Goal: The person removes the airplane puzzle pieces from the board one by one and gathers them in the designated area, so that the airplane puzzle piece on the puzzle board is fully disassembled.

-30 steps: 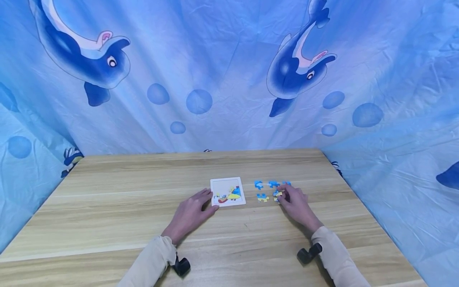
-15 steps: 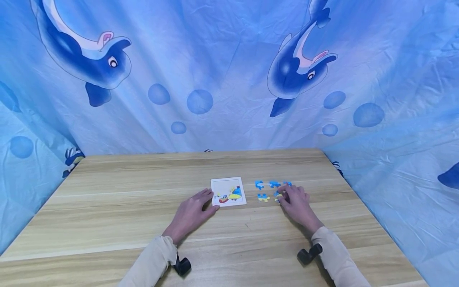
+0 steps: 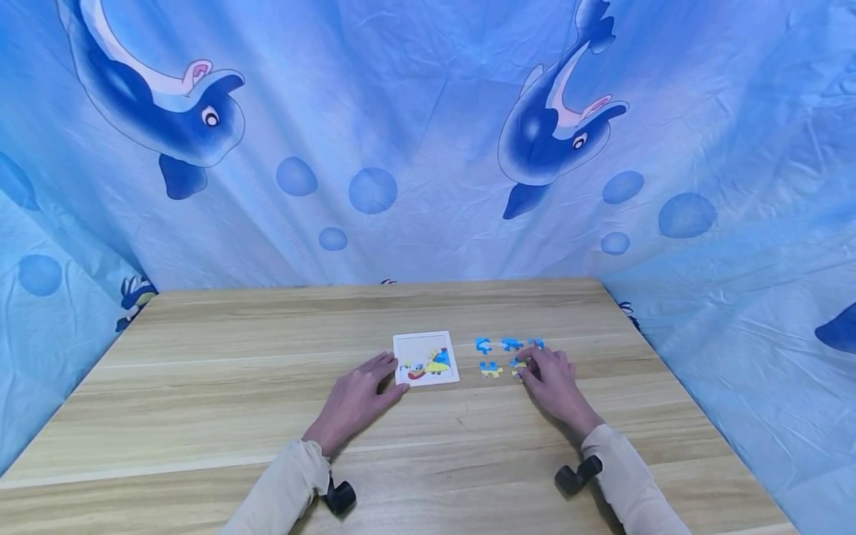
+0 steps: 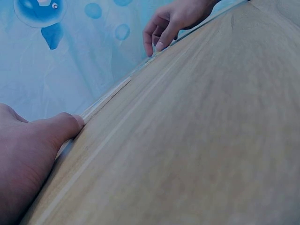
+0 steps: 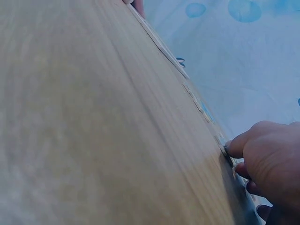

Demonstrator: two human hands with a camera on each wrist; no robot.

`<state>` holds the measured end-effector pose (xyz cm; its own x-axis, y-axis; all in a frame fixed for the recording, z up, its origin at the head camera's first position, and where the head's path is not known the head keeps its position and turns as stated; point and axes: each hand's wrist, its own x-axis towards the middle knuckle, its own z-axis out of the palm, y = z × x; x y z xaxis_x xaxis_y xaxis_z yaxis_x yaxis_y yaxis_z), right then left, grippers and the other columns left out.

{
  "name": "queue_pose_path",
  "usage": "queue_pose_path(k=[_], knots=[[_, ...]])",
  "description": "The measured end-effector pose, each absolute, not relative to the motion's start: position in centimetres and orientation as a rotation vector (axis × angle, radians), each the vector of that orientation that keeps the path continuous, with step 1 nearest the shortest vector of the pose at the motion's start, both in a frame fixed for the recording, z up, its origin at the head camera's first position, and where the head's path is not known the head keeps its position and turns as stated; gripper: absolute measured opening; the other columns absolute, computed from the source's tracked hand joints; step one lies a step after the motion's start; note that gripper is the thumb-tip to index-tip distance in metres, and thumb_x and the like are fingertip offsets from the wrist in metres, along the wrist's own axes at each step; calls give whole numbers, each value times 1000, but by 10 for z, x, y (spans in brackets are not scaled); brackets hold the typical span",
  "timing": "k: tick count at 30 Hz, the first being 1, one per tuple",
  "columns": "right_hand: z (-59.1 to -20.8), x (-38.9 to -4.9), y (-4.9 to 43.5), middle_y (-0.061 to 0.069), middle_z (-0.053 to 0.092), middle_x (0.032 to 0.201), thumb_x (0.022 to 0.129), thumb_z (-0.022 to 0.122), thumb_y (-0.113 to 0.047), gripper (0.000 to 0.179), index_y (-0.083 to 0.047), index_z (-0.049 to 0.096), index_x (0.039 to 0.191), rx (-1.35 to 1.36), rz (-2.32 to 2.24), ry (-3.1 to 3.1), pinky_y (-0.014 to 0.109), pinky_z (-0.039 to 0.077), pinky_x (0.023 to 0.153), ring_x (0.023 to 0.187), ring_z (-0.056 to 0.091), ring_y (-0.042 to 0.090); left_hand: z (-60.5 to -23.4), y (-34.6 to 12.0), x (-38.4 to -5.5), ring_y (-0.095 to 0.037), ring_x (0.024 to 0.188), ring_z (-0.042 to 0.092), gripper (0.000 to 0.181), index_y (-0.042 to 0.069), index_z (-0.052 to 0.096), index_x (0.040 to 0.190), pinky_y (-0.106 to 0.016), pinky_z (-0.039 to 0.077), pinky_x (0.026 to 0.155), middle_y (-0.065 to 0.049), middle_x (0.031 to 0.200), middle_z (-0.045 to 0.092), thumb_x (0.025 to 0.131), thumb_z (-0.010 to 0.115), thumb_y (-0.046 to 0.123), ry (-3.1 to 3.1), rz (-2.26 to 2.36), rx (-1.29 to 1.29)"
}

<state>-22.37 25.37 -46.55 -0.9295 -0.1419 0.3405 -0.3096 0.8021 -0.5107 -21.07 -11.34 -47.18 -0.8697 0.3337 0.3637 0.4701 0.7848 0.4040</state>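
A square white puzzle tray (image 3: 416, 345) lies flat on the table in the head view, with a yellow, blue and red picture filling its lower part. My left hand (image 3: 357, 394) holds its left side, fingers along the left edge and thumb at the near left corner. In the left wrist view the thumb (image 4: 70, 123) meets the tray's edge. To the right, my right hand (image 3: 551, 380) pinches a blue and yellow puzzle piece (image 3: 516, 364) between thumb and index finger, low at the tabletop. Part of that piece is hidden under the fingers.
Loose puzzle pieces lie between tray and right hand: a blue one (image 3: 483, 345), another blue one (image 3: 511, 344), a blue-yellow one (image 3: 491, 369), and a blue one (image 3: 536, 342) partly behind the fingers. The wooden table (image 3: 267, 416) ends at a blue dolphin curtain (image 3: 428, 134).
My right fingers have shifted very slightly over the puzzle piece, covering more of it than a second ago. The left hand and tray stay in place.
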Motion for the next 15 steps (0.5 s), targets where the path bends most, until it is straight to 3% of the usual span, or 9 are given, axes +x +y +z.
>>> queue_pose_path(k=[15], knots=[[-469,-225,254,0,58,90,95,72,-5,15,-7,71,110,422,843,-2662,51,34,83,99,49,34,-472,-114,-210,-33,134,56,58,5,68,136,-52,50,104,-14,144,61,96,72,46,-2697,-716,-625]])
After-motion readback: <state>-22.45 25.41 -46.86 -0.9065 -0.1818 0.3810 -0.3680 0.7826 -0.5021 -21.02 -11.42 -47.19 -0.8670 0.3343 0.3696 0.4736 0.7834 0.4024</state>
